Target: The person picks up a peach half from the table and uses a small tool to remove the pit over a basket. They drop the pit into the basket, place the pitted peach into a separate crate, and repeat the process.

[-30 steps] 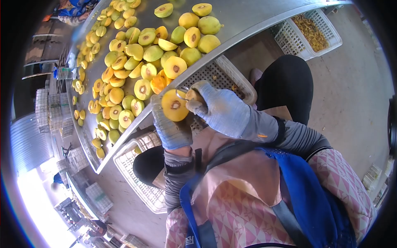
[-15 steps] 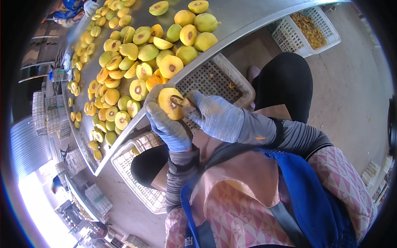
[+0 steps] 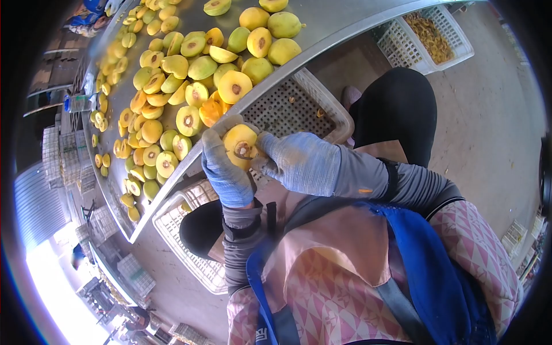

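My left hand (image 3: 225, 175), in a blue-grey knitted glove, is closed around a yellow peach half (image 3: 238, 137) with its cut face up. My right hand (image 3: 303, 163), gloved alike, grips a small pitting tool with a curved metal blade (image 3: 244, 157). That blade sits against the brown centre of the peach half; the handle is mostly hidden in my fingers. Just beyond my left hand, at the metal table's (image 3: 322, 34) edge, lie an orange peach piece (image 3: 211, 112) and a halved peach (image 3: 234, 87) showing its brown middle.
Many peach halves (image 3: 150, 131) spread over the table. Below its edge stands a perforated crate (image 3: 339, 115) holding a few scraps. Another white crate (image 3: 402, 54) contains brownish scraps (image 3: 428, 40). A third crate (image 3: 172, 221) is beside my knee. Another person's gloved hand (image 3: 112, 6) appears at the far table end.
The curved blade has shifted lower on the peach half's face, and the half has turned slightly in my left hand. The view has moved a little.
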`<state>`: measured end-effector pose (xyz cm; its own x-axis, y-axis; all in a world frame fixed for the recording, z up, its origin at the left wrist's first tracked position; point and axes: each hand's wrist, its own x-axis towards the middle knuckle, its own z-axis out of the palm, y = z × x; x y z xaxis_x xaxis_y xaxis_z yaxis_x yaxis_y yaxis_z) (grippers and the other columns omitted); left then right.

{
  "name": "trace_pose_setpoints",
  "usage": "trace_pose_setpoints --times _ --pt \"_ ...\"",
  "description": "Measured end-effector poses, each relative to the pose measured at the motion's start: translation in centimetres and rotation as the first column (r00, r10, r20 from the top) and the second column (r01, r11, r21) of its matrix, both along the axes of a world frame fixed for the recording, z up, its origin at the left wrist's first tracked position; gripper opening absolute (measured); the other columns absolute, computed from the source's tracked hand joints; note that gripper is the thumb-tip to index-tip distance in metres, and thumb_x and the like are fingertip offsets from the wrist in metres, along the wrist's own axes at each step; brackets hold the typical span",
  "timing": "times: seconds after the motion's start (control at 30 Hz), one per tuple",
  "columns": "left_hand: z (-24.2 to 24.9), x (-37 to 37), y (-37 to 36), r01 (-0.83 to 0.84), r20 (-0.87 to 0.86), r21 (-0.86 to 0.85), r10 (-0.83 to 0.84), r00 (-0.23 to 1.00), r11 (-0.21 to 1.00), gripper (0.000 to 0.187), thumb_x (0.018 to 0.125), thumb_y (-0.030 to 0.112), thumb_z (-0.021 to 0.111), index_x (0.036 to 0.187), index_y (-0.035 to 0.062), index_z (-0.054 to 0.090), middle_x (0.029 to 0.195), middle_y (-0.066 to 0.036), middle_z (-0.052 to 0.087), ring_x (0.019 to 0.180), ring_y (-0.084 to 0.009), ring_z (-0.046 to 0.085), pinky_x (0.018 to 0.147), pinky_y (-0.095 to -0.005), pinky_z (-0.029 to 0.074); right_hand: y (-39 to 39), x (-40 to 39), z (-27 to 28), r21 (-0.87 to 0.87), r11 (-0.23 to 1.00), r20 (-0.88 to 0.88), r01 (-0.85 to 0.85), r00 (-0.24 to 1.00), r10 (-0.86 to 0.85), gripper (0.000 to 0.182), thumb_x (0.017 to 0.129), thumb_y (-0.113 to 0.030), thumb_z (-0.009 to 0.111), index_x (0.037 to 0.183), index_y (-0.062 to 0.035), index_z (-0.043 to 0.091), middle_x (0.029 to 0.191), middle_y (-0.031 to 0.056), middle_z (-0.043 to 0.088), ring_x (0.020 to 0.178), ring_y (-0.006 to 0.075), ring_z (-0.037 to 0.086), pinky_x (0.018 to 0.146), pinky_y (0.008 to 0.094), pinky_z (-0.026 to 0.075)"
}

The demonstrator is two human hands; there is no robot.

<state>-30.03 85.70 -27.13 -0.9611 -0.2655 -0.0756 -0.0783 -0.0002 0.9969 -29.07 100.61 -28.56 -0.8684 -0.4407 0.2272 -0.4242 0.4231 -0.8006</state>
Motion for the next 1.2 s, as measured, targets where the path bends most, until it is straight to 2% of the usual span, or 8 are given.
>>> trace_pose_setpoints --times 0.33,0.6,0.67,0.87,0.9,0.97,1.07,1.2 --pt "0.3 -0.1 0.6 0.062 0.113 0.302 -0.101 0.988 0.951 0.066 0.095 0.058 0.042 0.114 -0.0038 0.057 0.095 -0.013 0.064 0.084 -0.0190 0.061 0.079 -0.0304 0.051 -0.6 -0.7 -1.3 -0.351 0.936 0.332 0.029 0.938 0.095 0.033 0.095 -0.030 0.053 0.093 0.0028 0.057 0.075 0.0244 0.061 0.071 0.0430 0.061 0.063 0.0469 0.048" --pt "-1.6 1.1 0.7 -0.064 -0.092 -0.087 0.056 0.994 0.994 0.052 0.095 0.045 0.052 0.113 -0.0040 0.059 0.103 -0.013 0.063 0.090 -0.0208 0.061 0.082 -0.0330 0.051 0.2 -0.8 -1.0 -0.315 0.947 0.307 -0.067 0.937 0.168 0.030 0.097 -0.030 0.052 0.104 -0.0010 0.057 0.078 0.0166 0.063 0.069 0.0326 0.063 0.060 0.0372 0.048" --pt "-1.6 1.2 0.8 -0.081 -0.132 -0.165 0.060 0.989 0.983 0.047 0.095 0.040 0.054 0.112 -0.0038 0.060 0.102 -0.013 0.063 0.090 -0.0206 0.061 0.081 -0.0330 0.051 1.2 -1.6 1.1 -0.533 0.844 0.825 0.056 0.254 0.504 0.027 0.097 -0.032 0.052 0.100 -0.0063 0.059 0.068 0.0038 0.057 0.056 0.0142 0.057 0.050 0.0260 0.043" --pt "-1.7 1.4 0.8 -0.078 -0.125 -0.192 0.054 0.991 0.978 0.028 0.092 0.016 0.061 0.111 -0.0036 0.061 0.102 -0.012 0.064 0.088 -0.0186 0.061 0.079 -0.0319 0.053 2.6 -2.0 1.1 -0.703 0.673 0.699 0.229 0.051 0.713 0.028 0.098 -0.033 0.051 0.099 -0.0066 0.061 0.067 -0.0009 0.055 0.058 0.0086 0.055 0.051 0.0226 0.044" --pt "-1.9 1.4 0.7 -0.097 -0.119 -0.282 0.065 0.991 0.954 0.025 0.090 0.011 0.063 0.110 -0.0035 0.061 0.102 -0.011 0.065 0.087 -0.0175 0.062 0.077 -0.0307 0.053 2.0 -1.6 0.3 -0.705 0.673 0.699 0.222 0.055 0.713 0.028 0.098 -0.033 0.051 0.099 -0.0066 0.061 0.067 -0.0009 0.055 0.058 0.0086 0.055 0.051 0.0226 0.044" --pt "-2.4 1.4 0.7 -0.128 -0.153 -0.287 0.086 0.985 0.949 0.024 0.090 0.011 0.063 0.109 -0.0034 0.061 0.101 -0.010 0.065 0.087 -0.0169 0.062 0.077 -0.0306 0.053 0.0 -0.2 -1.6 -0.137 0.990 0.226 0.015 0.974 0.017 0.032 0.099 -0.032 0.050 0.105 -0.0019 0.060 0.072 0.0022 0.060 0.067 0.0155 0.061 0.062 0.0296 0.050" --pt "-2.8 1.1 1.1 -0.172 -0.197 -0.276 0.119 0.973 0.946 0.023 0.090 0.012 0.062 0.108 -0.0038 0.063 0.099 -0.009 0.065 0.085 -0.0156 0.062 0.076 -0.0293 0.052 -0.6 0.0 -1.8 -0.281 0.958 0.459 0.058 0.885 0.081 0.032 0.097 -0.027 0.047 0.104 0.0030 0.058 0.081 0.0210 0.064 0.076 0.0385 0.063 0.073 0.0445 0.050" --pt "-2.3 0.7 2.0 -0.142 -0.097 0.003 0.142 0.985 0.990 0.024 0.091 0.015 0.059 0.104 -0.0043 0.066 0.098 -0.008 0.064 0.081 -0.0145 0.060 0.072 -0.0263 0.051 -0.7 -0.3 -3.8 -0.515 0.856 0.454 0.048 0.862 0.225 0.034 0.099 -0.028 0.046 0.106 0.0015 0.060 0.080 0.0168 0.065 0.067 0.0322 0.062 0.066 0.0400 0.050"
